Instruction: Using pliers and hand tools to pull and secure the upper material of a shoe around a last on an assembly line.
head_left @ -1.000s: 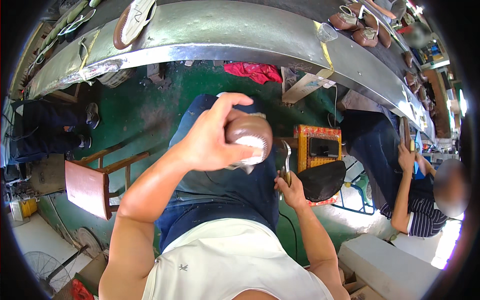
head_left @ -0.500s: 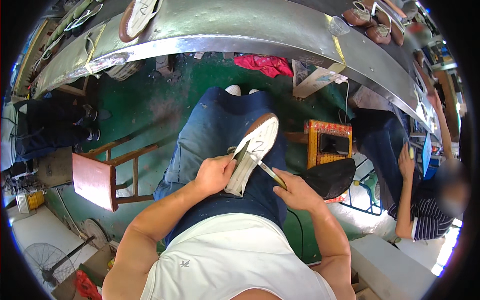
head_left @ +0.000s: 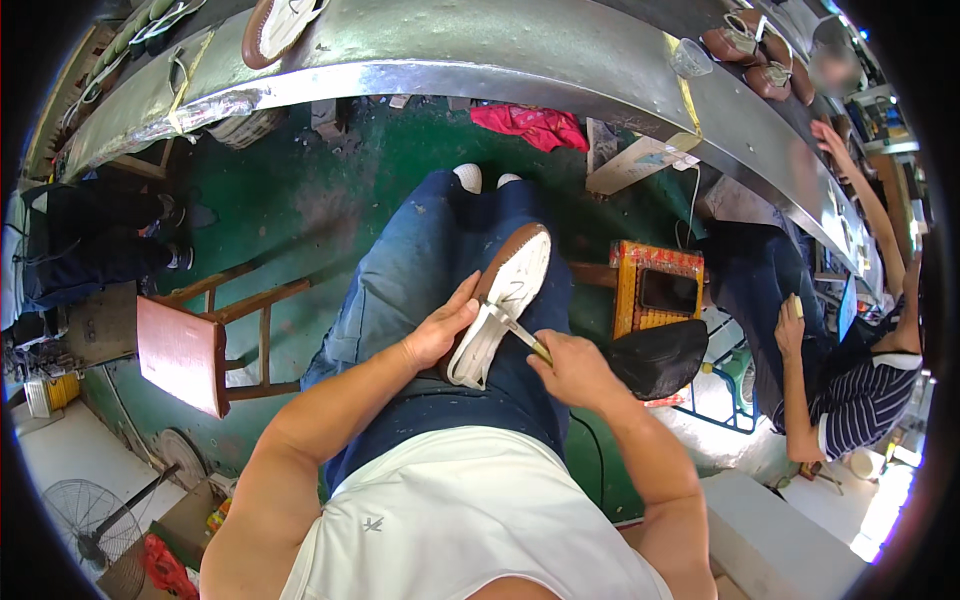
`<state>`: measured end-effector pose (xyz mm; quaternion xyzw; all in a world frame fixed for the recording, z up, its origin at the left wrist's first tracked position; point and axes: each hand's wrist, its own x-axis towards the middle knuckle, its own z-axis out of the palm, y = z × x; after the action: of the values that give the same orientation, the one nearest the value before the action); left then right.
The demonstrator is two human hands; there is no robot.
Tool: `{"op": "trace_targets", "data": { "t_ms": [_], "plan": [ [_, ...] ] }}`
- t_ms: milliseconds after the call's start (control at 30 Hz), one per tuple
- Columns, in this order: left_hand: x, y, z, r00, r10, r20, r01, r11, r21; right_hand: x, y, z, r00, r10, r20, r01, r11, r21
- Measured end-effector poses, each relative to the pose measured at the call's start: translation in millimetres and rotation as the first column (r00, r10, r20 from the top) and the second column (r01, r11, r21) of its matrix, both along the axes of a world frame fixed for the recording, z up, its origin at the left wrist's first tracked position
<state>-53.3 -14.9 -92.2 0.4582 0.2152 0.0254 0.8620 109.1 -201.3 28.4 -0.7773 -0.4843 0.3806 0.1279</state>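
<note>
A white shoe (head_left: pixel 515 282) with a brown rim around its toe lies lengthwise on my lap, toe away from me. Laces cross over its middle. My left hand (head_left: pixel 446 327) grips its left side, fingers stretched along the edge. In my right hand (head_left: pixel 577 369) is a slim tool with a pale metal shaft (head_left: pixel 516 328) and a yellowish handle end. The tool's far end rests at the shoe's opening, close to my left fingertips. Its exact kind is hard to make out.
A metal-edged workbench (head_left: pixel 450 62) curves across the far side, bearing brown shoes (head_left: pixel 768 80) and a clear cup (head_left: pixel 690 58). A wooden stool (head_left: pixel 185 355) stands left. At right are an orange stool (head_left: pixel 625 290) with a dark phone (head_left: pixel 668 290), and a seated co-worker (head_left: pixel 865 400).
My left hand has moved slightly up along the shoe, and the dark gap on its left side no longer shows. The tool's tip has shifted left. The co-worker's arms have moved.
</note>
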Motion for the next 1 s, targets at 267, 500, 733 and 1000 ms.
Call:
{"op": "trace_targets", "data": {
  "t_ms": [267, 500, 733, 1000],
  "plan": [
    [6.7, 3.1, -11.5, 0.989, -0.087, -0.117, 0.140, 0.799, 0.585, -8.8, -21.4, -6.7, 0.992, -0.126, -0.003, 0.124, 0.969, 0.215],
    [9.7, -0.5, -4.5, 0.989, -0.058, -0.138, 0.124, 0.829, 0.545, 8.0, -6.8, 12.7, 0.995, -0.083, -0.051, 0.087, 0.992, 0.089],
    [10.5, 1.5, -5.5, 0.994, -0.049, -0.096, 0.088, 0.888, 0.452, 3.4, -17.4, -22.6, 0.993, -0.050, -0.110, 0.083, 0.943, 0.322],
    [18.9, -4.1, 9.3, 0.991, -0.087, -0.098, 0.129, 0.790, 0.599, 24.2, 1.8, 22.8, 0.978, 0.045, 0.203, -0.073, 0.988, 0.133]
  ]
}}
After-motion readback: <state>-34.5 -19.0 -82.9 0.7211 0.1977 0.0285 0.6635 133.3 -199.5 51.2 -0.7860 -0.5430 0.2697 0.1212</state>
